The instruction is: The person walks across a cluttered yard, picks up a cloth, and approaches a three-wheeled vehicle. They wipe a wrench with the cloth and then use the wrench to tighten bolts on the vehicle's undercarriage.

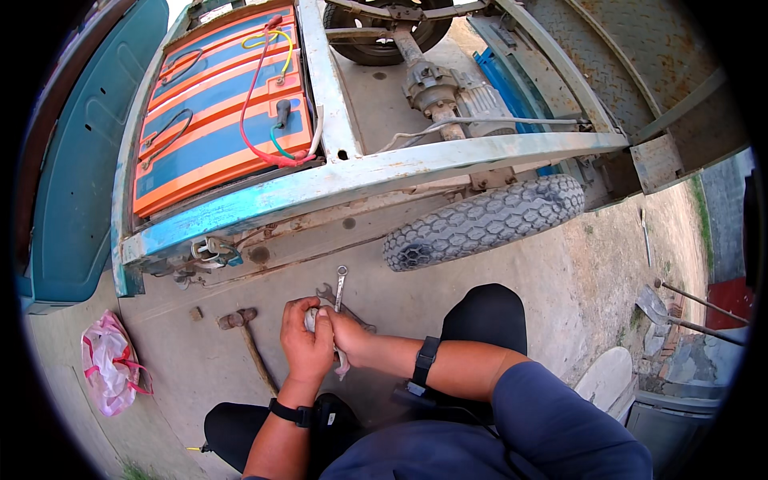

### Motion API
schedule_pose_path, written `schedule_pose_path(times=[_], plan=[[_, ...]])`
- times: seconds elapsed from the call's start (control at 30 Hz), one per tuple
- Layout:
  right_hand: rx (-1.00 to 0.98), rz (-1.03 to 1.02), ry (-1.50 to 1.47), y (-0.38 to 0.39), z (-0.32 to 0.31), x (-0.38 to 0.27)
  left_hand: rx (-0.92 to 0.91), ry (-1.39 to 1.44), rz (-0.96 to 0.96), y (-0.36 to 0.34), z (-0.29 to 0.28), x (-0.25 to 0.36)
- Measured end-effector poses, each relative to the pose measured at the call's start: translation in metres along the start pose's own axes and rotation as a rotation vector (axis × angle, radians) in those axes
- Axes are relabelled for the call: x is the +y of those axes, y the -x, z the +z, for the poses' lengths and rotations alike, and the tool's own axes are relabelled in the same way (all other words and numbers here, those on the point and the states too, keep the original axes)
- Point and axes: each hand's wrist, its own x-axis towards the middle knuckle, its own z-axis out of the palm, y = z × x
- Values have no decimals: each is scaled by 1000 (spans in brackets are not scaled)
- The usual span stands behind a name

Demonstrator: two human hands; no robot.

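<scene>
My left hand [306, 342] and my right hand [347, 334] are pressed together in front of my knees. Both are closed around a crumpled pale rag [342, 366], whose ends poke out above and below the fingers. Whether something is wrapped inside it is hidden. Just past my fingertips is a shiny ring-ended wrench [342, 282], its lower end close to my right hand. A darker open-ended wrench [325, 293] lies beside it, partly covered by my hands. To the left a hammer [254, 348] with a wooden handle rests on the concrete.
Ahead stands a raised vehicle frame [352, 180] holding orange-and-blue batteries [216, 120] joined by cables. Its treaded tyre [488, 220] and axle housing [436, 92] are at the right. A pink-white plastic bag [110, 364] sits at left; a shovel [654, 306] lies far right.
</scene>
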Motion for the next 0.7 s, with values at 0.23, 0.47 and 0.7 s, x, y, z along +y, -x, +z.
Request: schedule_pose_path(times=[0.23, 0.47, 0.7], plan=[[8, -37, 75, -16, -12, 1, 14, 61, -109, -2, 3, -3], [-4, -22, 108, -14, -10, -1, -8, 140, -202, 2, 5, -19], [12, -7, 107, -9, -4, -3, 24, 186, -221, 4, 6, -28]])
